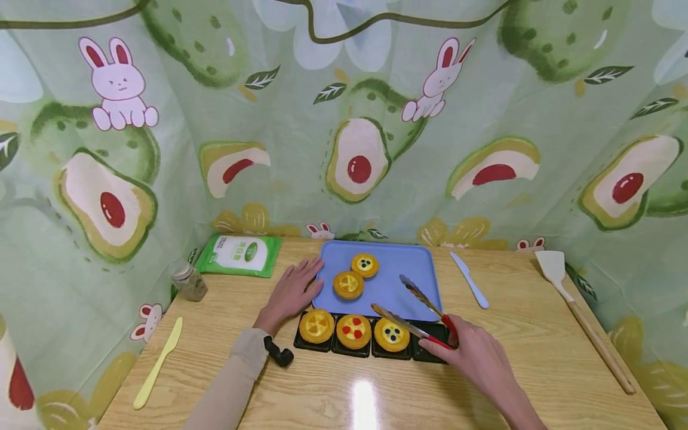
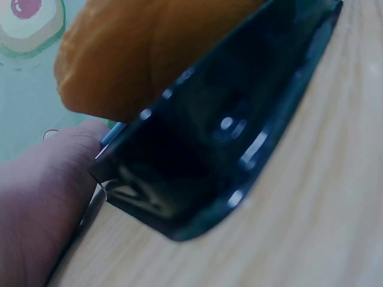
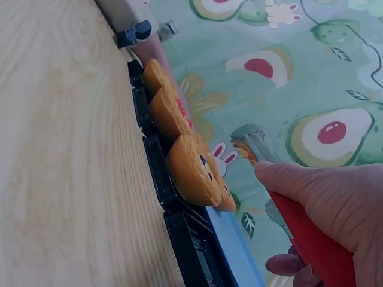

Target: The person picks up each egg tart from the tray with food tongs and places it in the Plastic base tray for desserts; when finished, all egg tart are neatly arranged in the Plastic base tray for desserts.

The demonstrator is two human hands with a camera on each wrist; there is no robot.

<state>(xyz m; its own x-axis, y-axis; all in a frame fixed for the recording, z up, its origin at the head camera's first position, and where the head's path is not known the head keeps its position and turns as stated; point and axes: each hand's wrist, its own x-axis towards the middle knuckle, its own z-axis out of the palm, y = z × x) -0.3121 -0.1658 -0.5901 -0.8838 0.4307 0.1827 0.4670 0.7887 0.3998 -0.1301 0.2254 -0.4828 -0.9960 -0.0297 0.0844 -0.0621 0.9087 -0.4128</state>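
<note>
My right hand grips red-handled metal tongs, whose arms are spread with nothing between the tips. Those tips hang over the blue tray. My left hand rests at the tray's left edge, fingers extended. On the tray sit a tart with dark blue berries and a tart with yellow pieces. In front, a row of black boxes carries a yellow-topped tart, a red-topped tart and another blue-berry tart. Bare black shows in the rightmost box, partly behind the tongs.
A green-and-white packet and a small jar stand at the back left. The yellow knife lies at left, a pale blue knife right of the tray. Far right is a wooden-handled spatula. A patterned curtain surrounds the table.
</note>
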